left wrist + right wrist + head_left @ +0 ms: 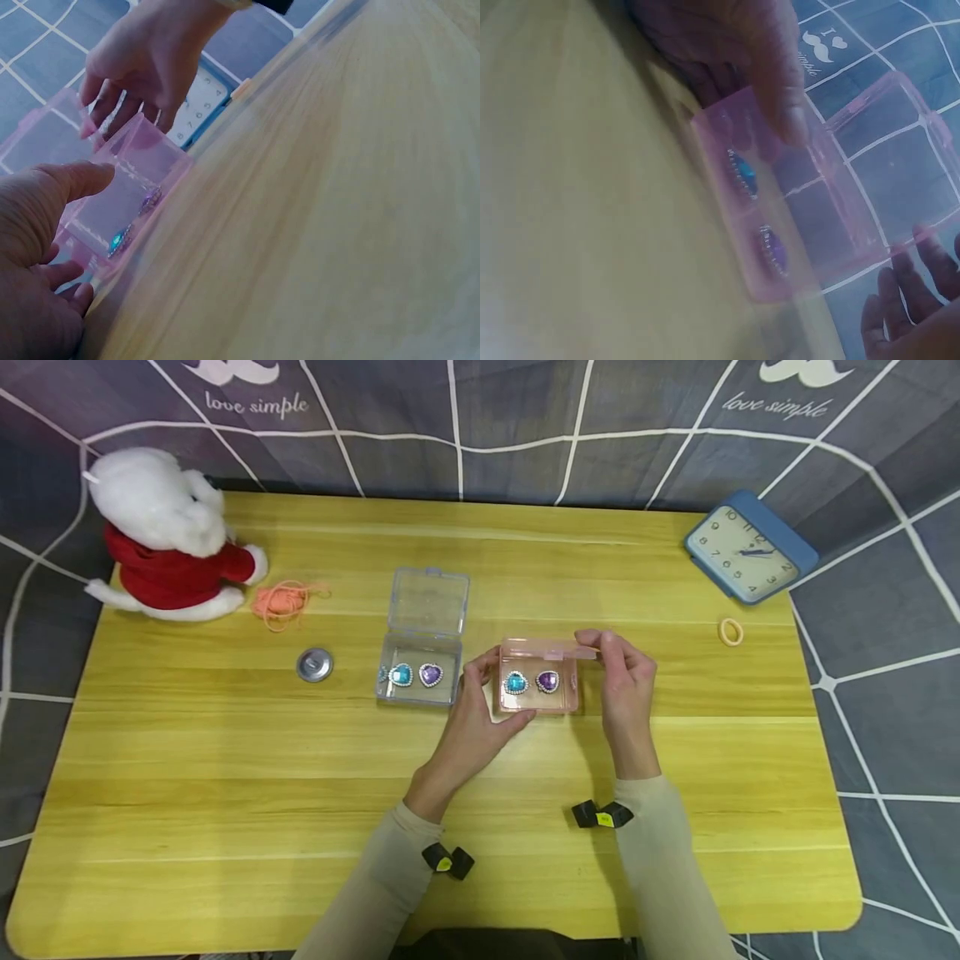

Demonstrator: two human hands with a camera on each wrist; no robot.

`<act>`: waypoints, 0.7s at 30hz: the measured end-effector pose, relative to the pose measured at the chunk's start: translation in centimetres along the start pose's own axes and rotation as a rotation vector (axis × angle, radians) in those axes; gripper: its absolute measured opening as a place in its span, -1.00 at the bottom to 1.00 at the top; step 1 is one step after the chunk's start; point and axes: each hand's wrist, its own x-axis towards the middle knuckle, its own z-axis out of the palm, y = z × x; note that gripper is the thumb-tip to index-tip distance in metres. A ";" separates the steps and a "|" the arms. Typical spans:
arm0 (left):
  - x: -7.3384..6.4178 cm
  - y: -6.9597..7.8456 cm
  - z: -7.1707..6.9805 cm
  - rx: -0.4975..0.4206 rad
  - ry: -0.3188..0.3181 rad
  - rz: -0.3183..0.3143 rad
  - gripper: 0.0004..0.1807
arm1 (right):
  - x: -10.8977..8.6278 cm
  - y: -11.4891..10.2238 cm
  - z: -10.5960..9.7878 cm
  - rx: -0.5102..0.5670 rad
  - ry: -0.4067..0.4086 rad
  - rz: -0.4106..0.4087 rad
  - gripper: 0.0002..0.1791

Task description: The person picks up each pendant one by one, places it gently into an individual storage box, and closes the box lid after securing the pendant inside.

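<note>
A pink clear plastic box (535, 703) stands on the table with its hinged lid (536, 648) raised. Inside lie a blue heart-shaped gem (515, 682) and a purple one (547, 682), each rimmed with small stones. My left hand (468, 718) grips the box from the left, thumb along the front and fingers at the back left corner. At the lid's right edge, my right hand (628, 693) pinches it between thumb and fingers. To the left, a clear bluish box (417, 695) lies open, holding another blue gem (401, 674) and purple gem (431, 674).
A white plush toy (176, 560) in red sits at the back left beside coral yarn (281, 602). Nearer is a round metal tin (314, 665). A blue clock (750, 550) and a pale ring (731, 632) are at the right. Tiled-pattern cloth borders the table (225, 793).
</note>
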 end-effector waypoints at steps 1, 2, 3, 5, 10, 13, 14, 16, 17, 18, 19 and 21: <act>0.0 0.0 0.0 -0.001 0.000 0.001 -0.07 | -0.2 0.1 -0.1 -0.007 -0.007 0.002 -0.59; 0.0 0.0 0.0 0.000 0.000 0.002 -0.07 | -0.5 0.1 -0.1 -0.016 -0.013 0.006 -0.58; 0.0 0.0 0.0 -0.001 0.000 0.005 -0.07 | -0.7 0.2 -0.2 -0.021 -0.021 0.012 -0.58; 0.0 0.0 0.0 0.001 0.002 0.010 -0.08 | -1.1 0.4 -0.3 -0.034 -0.038 0.024 -0.59; 0.1 0.0 0.1 0.004 0.004 0.013 -0.07 | -2.0 1.0 -0.6 -0.078 -0.103 0.027 -0.71; 0.0 0.1 0.0 0.012 0.005 0.009 -0.05 | -2.5 1.3 -0.8 -0.147 -0.166 -0.011 -0.74; 0.0 0.1 0.0 0.015 0.005 0.008 -0.04 | -2.7 1.4 -0.8 -0.176 -0.187 -0.025 -0.72; 0.0 0.1 0.0 0.021 0.006 0.009 -0.03 | -3.0 1.7 -0.9 -0.245 -0.221 -0.058 -0.65; 0.0 0.1 0.0 0.023 0.007 0.009 -0.03 | -3.1 1.7 -1.0 -0.279 -0.236 -0.068 -0.61; 0.0 0.1 0.0 0.025 0.007 0.009 -0.02 | -3.2 1.7 -1.0 -0.311 -0.248 -0.076 -0.56; 0.0 0.1 0.0 0.027 0.008 0.008 -0.03 | -3.3 1.7 -1.0 -0.339 -0.258 -0.078 -0.51; 0.0 0.1 0.0 0.028 0.010 0.007 -0.03 | -3.5 1.6 -1.0 -0.378 -0.276 -0.074 -0.43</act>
